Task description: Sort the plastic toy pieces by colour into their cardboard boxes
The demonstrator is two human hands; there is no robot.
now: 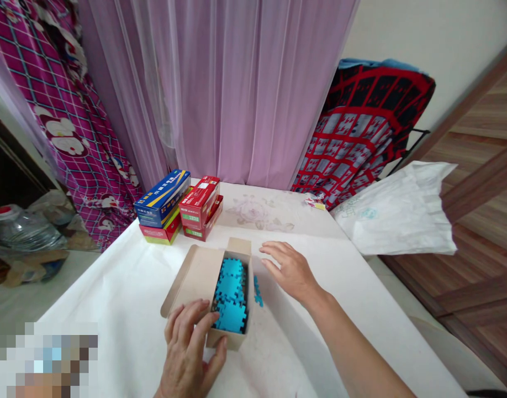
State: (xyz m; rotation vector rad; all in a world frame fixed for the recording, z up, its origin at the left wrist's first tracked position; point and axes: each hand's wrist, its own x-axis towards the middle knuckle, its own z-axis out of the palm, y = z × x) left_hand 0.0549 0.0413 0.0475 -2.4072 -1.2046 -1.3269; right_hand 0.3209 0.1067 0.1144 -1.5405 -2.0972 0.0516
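Observation:
An open cardboard box (204, 287) lies on the white-covered table (125, 293), packed with bright blue interlocking puzzle-like pieces (231, 296). My left hand (187, 345) grips the near corner of the box, with fingers along its left side and thumb at its near end. My right hand (289, 271) hovers open to the right of the box, holding nothing. Its fingertips are close to the box's far corner. A loose strip of blue pieces (258, 291) lies on the table between the box and my right hand.
Two stacks of medicine-style cartons, blue (162, 207) and red (199, 207), stand at the table's far left. A white plastic bag (394, 210) hangs over the right edge. A lilac curtain (220, 94) and patterned fabrics rise behind the table.

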